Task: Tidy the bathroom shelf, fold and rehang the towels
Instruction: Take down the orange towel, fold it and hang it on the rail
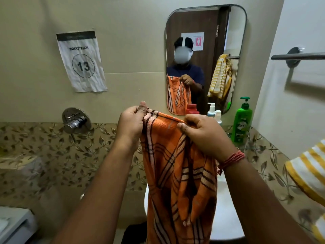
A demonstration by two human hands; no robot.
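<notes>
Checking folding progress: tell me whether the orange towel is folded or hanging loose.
Hanging loose: the orange checked towel droops bunched from its top edge, pinched by the left hand and right hand.

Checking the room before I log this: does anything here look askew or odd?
The workstation 13 paper sign on the wall hangs tilted and crumpled. The towel rail at right is bare while a yellow striped towel lies off it.

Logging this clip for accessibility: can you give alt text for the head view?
Both hands, left hand and right hand, pinch the top edge of an orange checked towel hanging over a white sink. Behind are a mirror, a green bottle and a bare towel bar.
</notes>
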